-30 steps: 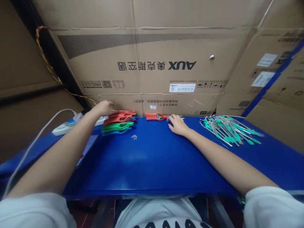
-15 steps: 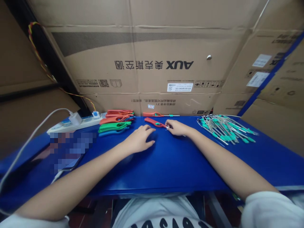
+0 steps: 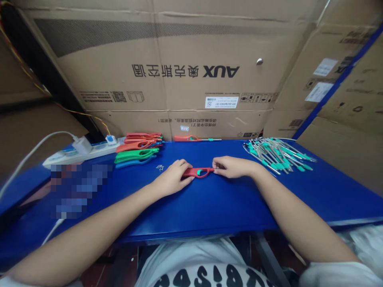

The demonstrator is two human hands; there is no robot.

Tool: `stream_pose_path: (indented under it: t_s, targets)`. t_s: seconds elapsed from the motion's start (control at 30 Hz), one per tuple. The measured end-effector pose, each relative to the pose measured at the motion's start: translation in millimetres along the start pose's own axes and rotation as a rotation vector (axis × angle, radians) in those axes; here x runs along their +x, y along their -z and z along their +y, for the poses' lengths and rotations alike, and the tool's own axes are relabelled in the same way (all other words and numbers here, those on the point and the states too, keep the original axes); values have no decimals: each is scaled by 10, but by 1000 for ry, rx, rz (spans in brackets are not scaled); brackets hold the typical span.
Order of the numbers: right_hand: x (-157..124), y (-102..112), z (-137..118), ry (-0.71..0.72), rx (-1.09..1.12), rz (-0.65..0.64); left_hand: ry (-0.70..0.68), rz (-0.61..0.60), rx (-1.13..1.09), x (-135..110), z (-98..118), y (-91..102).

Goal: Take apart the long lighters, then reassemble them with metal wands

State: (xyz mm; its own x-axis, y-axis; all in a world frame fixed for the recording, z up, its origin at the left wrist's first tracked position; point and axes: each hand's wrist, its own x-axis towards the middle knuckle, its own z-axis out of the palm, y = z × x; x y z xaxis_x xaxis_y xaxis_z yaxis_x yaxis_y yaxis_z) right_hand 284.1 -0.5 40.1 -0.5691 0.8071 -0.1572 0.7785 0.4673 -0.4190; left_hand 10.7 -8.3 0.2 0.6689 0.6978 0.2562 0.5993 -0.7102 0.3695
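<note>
A red lighter handle with a teal trigger lies on the blue table between my hands. My left hand is closed over its left end. My right hand pinches its right end, where the tip is hidden by my fingers. A stack of red, green and blue handles sits at the back left. A second red lighter with a metal rod rests against the cardboard at the back. A pile of metal rods with teal ends lies at the back right.
Large cardboard boxes wall off the table's back and right side. A white power strip with a plugged-in cable sits at the back left. A blurred flat object lies on the left of the table.
My left hand left the stack of handles, crossed to the middle and closed on the red handle. My right hand drew that handle toward me from the back of the table.
</note>
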Motion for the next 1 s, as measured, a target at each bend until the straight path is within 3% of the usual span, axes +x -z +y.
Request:
stream_pose_path:
  t_s: [0.23, 0.5, 0.77, 1.0]
  targets:
    - [-97, 30, -81, 96, 204, 78, -22, 71, -189, 3, 70, -117]
    - [24, -91, -41, 199, 419, 181, 16, 191, -296, 13, 82, -139]
    - [66, -160, -8, 190, 144, 131, 117, 336, -461, 53, 87, -172]
    - [95, -204, -82, 274, 224, 168, 91, 298, -428, 39, 112, -181]
